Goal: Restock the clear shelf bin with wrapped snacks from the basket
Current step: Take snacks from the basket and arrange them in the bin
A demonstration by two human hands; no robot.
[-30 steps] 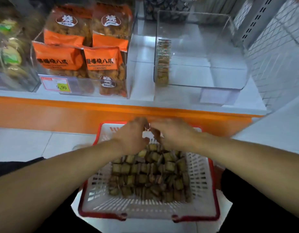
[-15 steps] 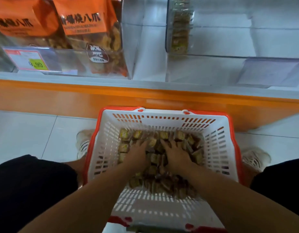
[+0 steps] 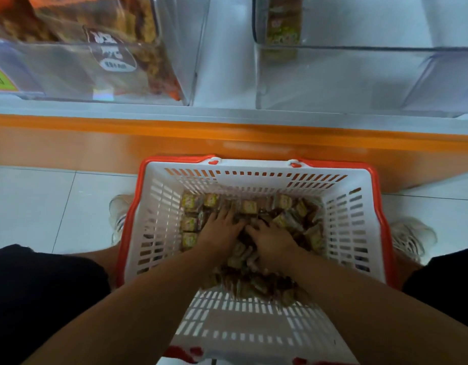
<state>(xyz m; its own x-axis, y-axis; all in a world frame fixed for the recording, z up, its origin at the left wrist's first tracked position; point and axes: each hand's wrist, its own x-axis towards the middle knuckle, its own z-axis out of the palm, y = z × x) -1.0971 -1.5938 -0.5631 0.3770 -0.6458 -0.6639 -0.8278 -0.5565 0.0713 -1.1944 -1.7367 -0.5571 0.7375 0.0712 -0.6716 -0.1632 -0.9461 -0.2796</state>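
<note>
On the pale tiled floor (image 3: 38, 206), just in front of the orange shelf base (image 3: 96, 146), stands a white slotted basket (image 3: 354, 233) with a red rim, set between the person's two light shoes. Its bottom is heaped with small wrapped snacks (image 3: 280, 222), yellow-green and brown. Both hands are sunk in that heap, side by side and nearly touching: the left hand (image 3: 222, 230) lies palm down with fingers spread over the packets, and the right hand (image 3: 273, 239) lies beside it, fingers bent into the pile; whether either has actually closed on a packet cannot be told. Above, on the white shelf ledge, the clear shelf bin (image 3: 359, 80) sits to the right, holding only one column of the same snacks against its left wall. To its left another clear bin (image 3: 69, 72) holds large orange bags.
</note>
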